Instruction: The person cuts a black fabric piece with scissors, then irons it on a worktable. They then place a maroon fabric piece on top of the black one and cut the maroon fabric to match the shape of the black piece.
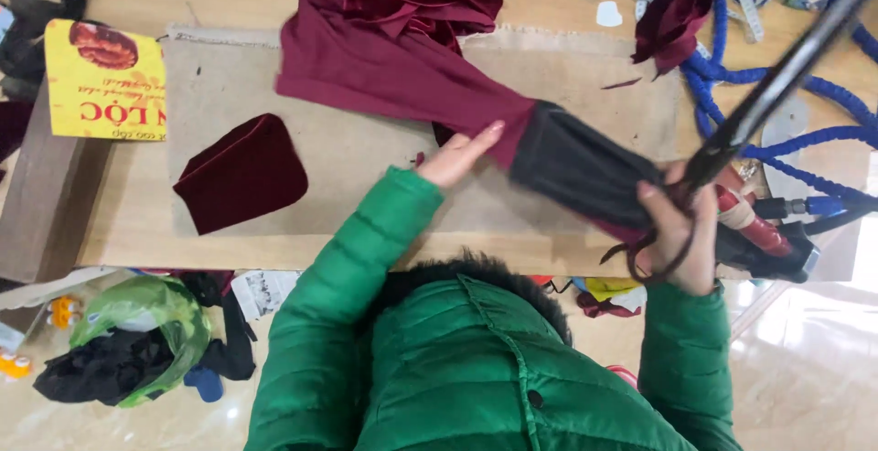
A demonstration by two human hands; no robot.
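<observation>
Nearest to us is our green padded jacket (476,369). Left of it, on the floor, a green bag (137,318) lies among dark scraps.

Our right hand (679,236) is at the near right edge of the table (119,250). Its fingers are curled shut through the loops of a pair of large black shears (764,99). The shears are lifted clear of the cloth, and their blades slant up toward the far right, blurred and seemingly closed.

Our left hand (455,156) lies flat with its fingers pressed together. It rests on the maroon fabric (393,67) just where this fabric meets a dark grey pleated piece (585,172) that runs right toward the shears hand.

We judge this to be a pause between cuts: the cloth is held down and smoothed while the blades are off it. A next cut would call for bringing the blades down to the fabric edge. The left hand would need to keep the cloth taut and its fingertips out of the line of the blades.

Farther left, a cut maroon velvet piece (242,172) with rounded corners lies on the beige underlay (366,149). Beyond that is a yellow printed card (105,80). At the far right, blue cord (805,131) loops beside more maroon scraps.
</observation>
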